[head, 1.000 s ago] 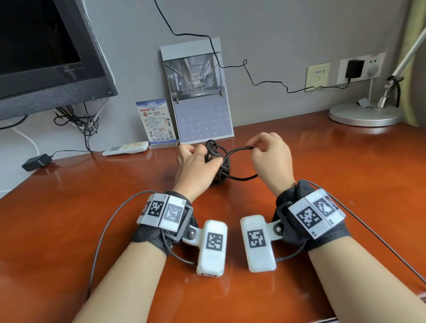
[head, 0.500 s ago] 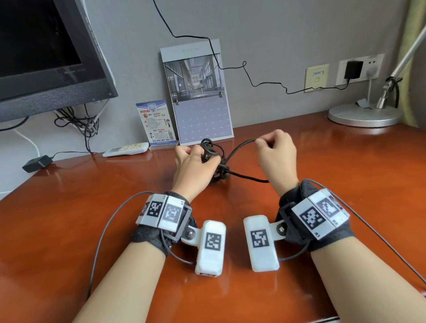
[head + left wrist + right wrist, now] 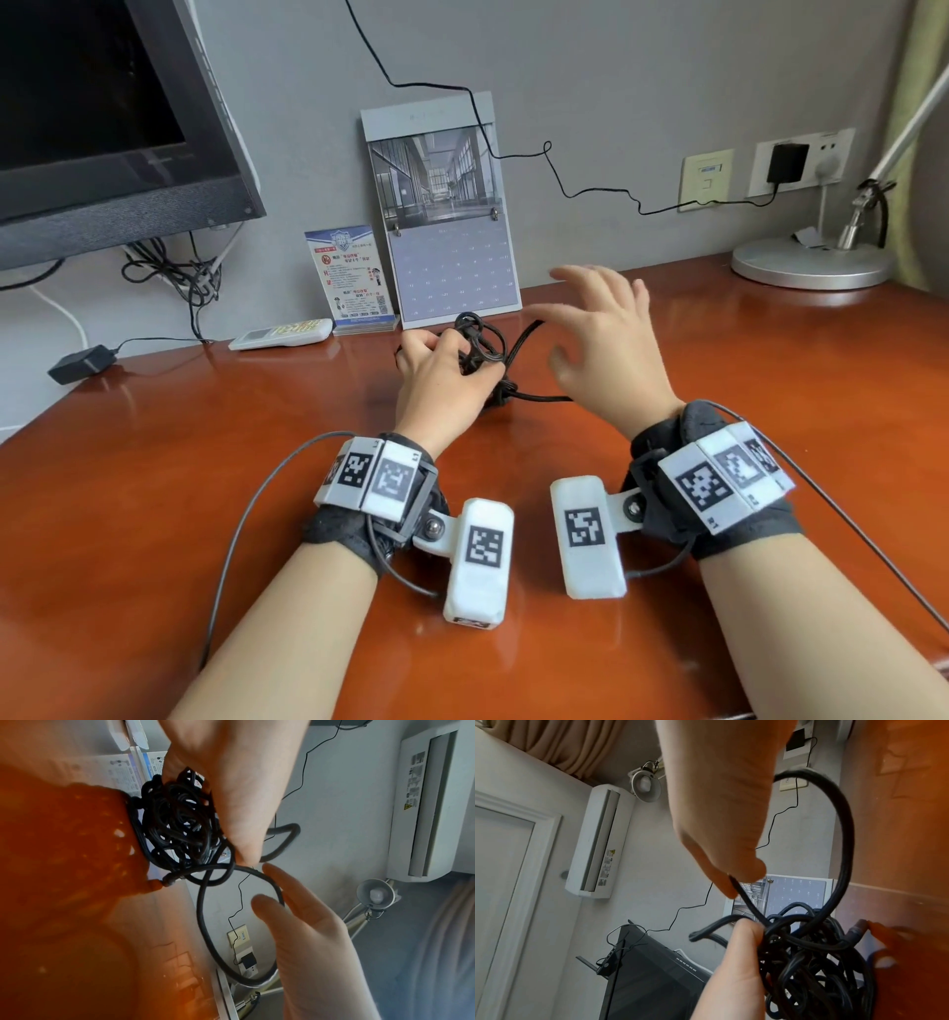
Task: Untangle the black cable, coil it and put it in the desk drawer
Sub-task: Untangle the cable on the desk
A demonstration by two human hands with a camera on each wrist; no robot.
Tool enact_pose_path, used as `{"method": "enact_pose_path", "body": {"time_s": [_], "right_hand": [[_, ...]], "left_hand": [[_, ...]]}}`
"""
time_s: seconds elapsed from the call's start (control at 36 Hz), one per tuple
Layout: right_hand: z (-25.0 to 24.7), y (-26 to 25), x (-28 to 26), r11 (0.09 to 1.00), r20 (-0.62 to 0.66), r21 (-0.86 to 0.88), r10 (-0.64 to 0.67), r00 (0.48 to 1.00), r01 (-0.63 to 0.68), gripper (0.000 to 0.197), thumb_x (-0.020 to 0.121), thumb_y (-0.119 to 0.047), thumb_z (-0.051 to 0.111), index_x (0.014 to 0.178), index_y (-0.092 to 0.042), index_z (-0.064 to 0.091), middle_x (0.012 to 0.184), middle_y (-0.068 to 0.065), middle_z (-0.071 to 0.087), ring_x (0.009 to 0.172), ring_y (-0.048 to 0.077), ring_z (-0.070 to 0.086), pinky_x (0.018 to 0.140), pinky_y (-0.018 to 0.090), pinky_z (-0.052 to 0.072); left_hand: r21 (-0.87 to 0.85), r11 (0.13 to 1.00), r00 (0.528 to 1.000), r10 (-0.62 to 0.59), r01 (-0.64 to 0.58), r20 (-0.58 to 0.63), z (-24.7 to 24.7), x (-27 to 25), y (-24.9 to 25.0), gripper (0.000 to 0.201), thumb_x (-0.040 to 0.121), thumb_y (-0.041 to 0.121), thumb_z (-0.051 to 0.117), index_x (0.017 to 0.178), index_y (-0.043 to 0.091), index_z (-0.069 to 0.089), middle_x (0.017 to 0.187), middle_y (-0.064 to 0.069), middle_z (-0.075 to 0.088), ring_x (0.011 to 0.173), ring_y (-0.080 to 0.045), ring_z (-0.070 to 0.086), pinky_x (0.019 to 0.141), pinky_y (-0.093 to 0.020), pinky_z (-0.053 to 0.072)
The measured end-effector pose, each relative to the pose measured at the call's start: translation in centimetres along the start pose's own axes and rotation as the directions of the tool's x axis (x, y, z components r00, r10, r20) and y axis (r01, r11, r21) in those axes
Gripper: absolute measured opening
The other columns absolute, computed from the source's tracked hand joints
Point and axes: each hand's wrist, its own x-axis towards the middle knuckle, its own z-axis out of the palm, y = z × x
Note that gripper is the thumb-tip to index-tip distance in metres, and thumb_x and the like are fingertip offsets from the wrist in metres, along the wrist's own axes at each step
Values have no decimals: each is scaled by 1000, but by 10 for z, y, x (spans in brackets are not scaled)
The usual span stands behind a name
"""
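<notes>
The black cable (image 3: 480, 343) is a tight tangle on the red-brown desk (image 3: 205, 462), just in front of the calendar. My left hand (image 3: 444, 360) grips the tangle from the left, thumb pressed into it; in the left wrist view the knot of cable (image 3: 177, 825) sits under my palm. One loose loop (image 3: 203, 912) sticks out to the right. My right hand (image 3: 590, 318) hovers over that loop with fingers spread and straight, blurred, gripping nothing. In the right wrist view the loop (image 3: 844, 841) arcs past my palm into the tangle (image 3: 808, 953). No drawer is in view.
A calendar (image 3: 441, 216), a small card (image 3: 352, 275) and a white remote (image 3: 282, 333) stand along the wall behind the cable. A monitor (image 3: 102, 128) is at the back left, a lamp base (image 3: 809, 264) at the back right. A black adapter (image 3: 79, 364) lies far left.
My right hand has let go of the strand it pinched and pulled to the right, and its fingers have spread. The left hand still holds the tangle in the same place.
</notes>
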Motion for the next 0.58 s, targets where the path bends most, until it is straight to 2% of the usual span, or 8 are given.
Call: {"method": "enact_pose_path", "body": {"time_s": [0.08,0.17,0.22,0.33,0.44,0.5,0.58], "right_hand": [[1,-4,0,996,53,39,-77,996,75,40,68,-5,61,102,-23,73,110,6,62,111,34,51,99,59,29],[1,-7,0,995,85,90,-48,995,40,25,76,-16,68,99,-21,73,98,4,61,97,30,51,85,38,36],[3,-7,0,995,80,99,-2,997,-6,19,77,-18,72,96,-20,72,99,2,59,97,26,47,77,31,36],[6,-8,-1,996,65,69,51,997,-56,12,78,-21,72,89,-17,69,96,0,57,96,23,46,76,36,42],[6,-5,-2,996,13,4,86,996,-86,15,81,-23,67,89,-11,64,98,1,57,98,25,49,79,37,38],[2,-4,-2,982,-89,95,174,981,-165,11,82,-22,67,85,-12,62,97,1,57,98,25,51,80,39,40],[-4,-1,0,922,-185,251,343,921,-294,8,83,-22,66,82,-16,60,94,-3,55,96,22,54,80,41,43]], "left_hand": [[-3,1000,1000,4,-4,-5,0,0,1,21,85,38,58,93,20,49,105,2,26,113,-17,28,85,-24,29],[10,1000,1000,9,-8,-9,0,-1,1,21,85,38,58,89,21,47,105,2,27,114,-18,29,84,-24,29],[16,1000,1000,13,-13,-8,0,-1,0,22,84,39,59,87,22,45,105,2,27,115,-18,29,84,-24,30],[15,999,999,33,-33,-4,1,-1,0,24,84,40,60,89,21,46,105,2,27,114,-17,30,84,-23,29],[0,1000,1000,13,-13,2,2,-2,2,23,85,39,58,90,21,46,105,2,27,111,-16,31,84,-23,29],[-25,1000,1000,-6,6,6,0,-1,3,21,86,38,56,90,20,47,105,2,27,109,-17,34,85,-24,30],[-77,997,1000,-24,25,15,-3,1,2,19,86,39,53,87,21,48,107,1,28,107,-18,39,93,-30,36]]}}
